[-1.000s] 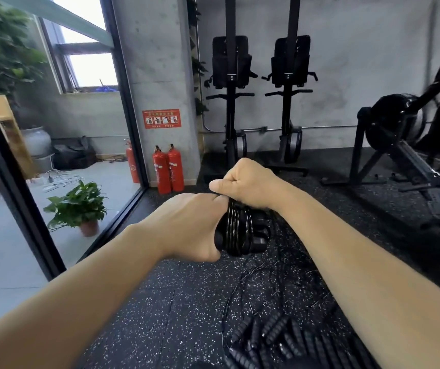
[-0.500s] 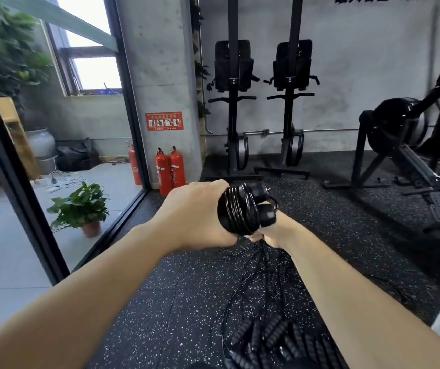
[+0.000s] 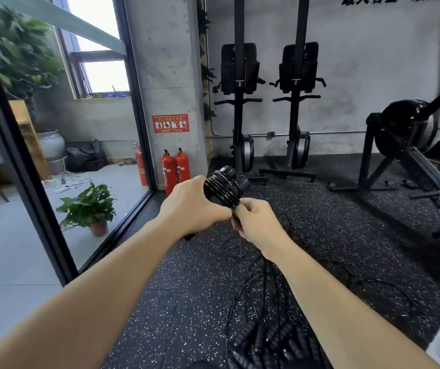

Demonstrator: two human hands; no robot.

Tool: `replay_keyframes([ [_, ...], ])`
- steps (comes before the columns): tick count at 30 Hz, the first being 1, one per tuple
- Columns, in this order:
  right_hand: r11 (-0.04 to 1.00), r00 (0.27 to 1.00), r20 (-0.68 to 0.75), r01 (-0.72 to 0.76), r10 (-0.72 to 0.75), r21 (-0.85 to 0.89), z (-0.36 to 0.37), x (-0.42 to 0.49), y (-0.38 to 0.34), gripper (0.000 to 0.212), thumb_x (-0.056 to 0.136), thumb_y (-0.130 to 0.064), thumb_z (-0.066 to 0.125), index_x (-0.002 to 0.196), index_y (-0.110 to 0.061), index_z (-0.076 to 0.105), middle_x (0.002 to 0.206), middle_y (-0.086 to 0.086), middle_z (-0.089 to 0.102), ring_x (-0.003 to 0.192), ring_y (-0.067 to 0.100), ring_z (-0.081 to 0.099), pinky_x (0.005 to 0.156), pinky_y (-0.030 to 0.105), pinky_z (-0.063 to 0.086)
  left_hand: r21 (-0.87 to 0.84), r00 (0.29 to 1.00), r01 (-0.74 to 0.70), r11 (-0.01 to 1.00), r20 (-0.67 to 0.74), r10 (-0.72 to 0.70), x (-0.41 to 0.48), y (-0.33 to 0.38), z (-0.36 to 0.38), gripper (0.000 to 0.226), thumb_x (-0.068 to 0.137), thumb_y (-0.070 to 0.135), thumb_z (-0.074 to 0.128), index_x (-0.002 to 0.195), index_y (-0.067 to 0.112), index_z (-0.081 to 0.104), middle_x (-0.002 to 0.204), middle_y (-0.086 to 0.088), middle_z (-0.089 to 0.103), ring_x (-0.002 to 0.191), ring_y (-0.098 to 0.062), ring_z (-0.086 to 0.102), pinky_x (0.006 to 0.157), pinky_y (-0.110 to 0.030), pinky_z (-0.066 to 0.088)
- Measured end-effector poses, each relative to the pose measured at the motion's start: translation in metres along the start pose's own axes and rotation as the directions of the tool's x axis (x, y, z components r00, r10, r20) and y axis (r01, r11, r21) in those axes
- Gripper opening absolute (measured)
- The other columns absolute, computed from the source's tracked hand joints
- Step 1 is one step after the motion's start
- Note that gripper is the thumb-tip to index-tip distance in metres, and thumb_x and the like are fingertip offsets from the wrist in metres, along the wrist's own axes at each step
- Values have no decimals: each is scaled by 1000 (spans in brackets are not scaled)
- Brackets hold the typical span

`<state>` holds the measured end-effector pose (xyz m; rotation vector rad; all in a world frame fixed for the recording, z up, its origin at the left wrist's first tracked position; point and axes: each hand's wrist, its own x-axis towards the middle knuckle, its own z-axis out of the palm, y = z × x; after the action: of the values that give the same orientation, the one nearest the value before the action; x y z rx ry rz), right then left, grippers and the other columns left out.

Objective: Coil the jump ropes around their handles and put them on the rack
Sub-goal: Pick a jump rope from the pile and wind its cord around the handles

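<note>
Left hand [image 3: 192,206] still grips the handles [image 3: 236,179]; right hand [image 3: 256,222], out from underneath, pinches the coiled rope [image 3: 220,191].

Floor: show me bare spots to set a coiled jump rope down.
Bare rubber floor lies between the glass partition and the loose ropes, and again between those ropes and the rowing machine. Crowded: the handle pile at bottom centre.

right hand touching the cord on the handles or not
Touching. Head view shows the right hand pinching the cord where it wraps the handles, which the left hand grips.
</note>
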<state>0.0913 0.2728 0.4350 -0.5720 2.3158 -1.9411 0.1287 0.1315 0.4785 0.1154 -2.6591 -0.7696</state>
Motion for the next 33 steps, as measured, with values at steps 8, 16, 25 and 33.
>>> replay_keyframes([
  [8,980,979,-58,198,-197,11,3,-9,9,51,87,-45,65,62,-1,58,50,-1,49,45,8,36,50,27,29,-21,991,-24,999,135,27,-1,-10,-1,52,64,30,83,101,16,49,83,5,59,68,-7,57,49,-16,39],
  [16,978,976,-139,182,-167,103,5,-12,11,42,92,-36,62,57,-13,57,43,-11,47,41,4,35,46,22,28,-120,991,15,993,135,1,-3,-15,8,48,68,37,83,101,20,52,88,5,63,75,-10,59,60,-26,45],
  [25,998,998,-56,-5,1,-68,-2,-12,14,51,100,-38,46,69,-1,63,50,9,53,38,18,45,44,27,36,-184,963,266,946,13,-268,4,-21,20,36,54,42,73,69,13,59,64,0,59,55,-20,54,53,-28,48],
  [33,813,987,-49,96,-151,-574,3,-17,-12,48,98,-37,45,66,-10,68,50,-4,56,55,19,57,64,34,50,183,946,288,940,-210,-248,9,-39,3,33,71,44,72,87,19,59,72,6,55,66,-16,54,53,-25,39],
])
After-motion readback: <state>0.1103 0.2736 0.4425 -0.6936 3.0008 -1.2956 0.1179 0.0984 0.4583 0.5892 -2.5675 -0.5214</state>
